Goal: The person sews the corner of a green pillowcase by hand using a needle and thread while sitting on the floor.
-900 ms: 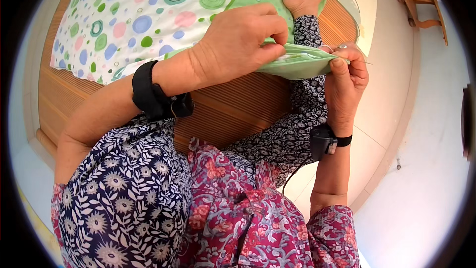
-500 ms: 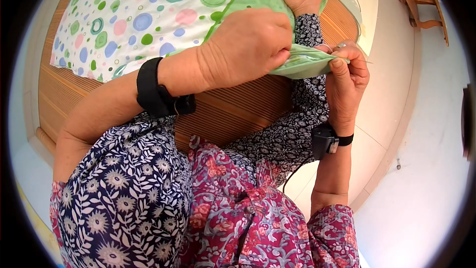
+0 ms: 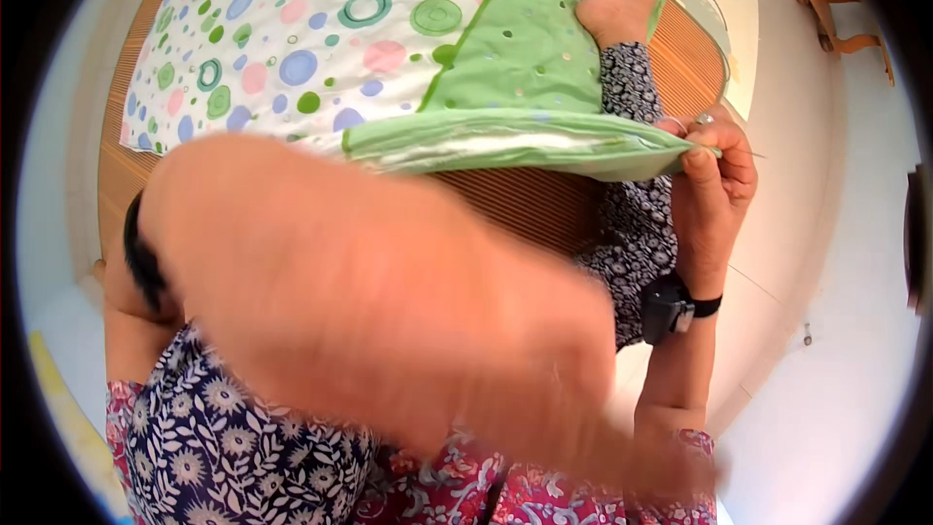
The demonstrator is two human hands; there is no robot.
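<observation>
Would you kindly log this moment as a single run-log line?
right hand: pinching corner of green fabric | left hand: blurred, off the fabric | dotted quilt: on woven mat

White quilted cloth (image 3: 292,49): dots and rings in blue, green, pink. Green fabric panel (image 3: 544,49) with small pale dots, green folded edge. Ribbed brown woven mat (image 3: 544,209). Navy floral dress (image 3: 224,447); red floral fabric (image 3: 544,506). Black wristband (image 3: 671,306).

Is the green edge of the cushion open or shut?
Open. The green edge gapes, with white filling visible between its two layers. The right hand pinches its corner; the blurred left hand is off it.
</observation>
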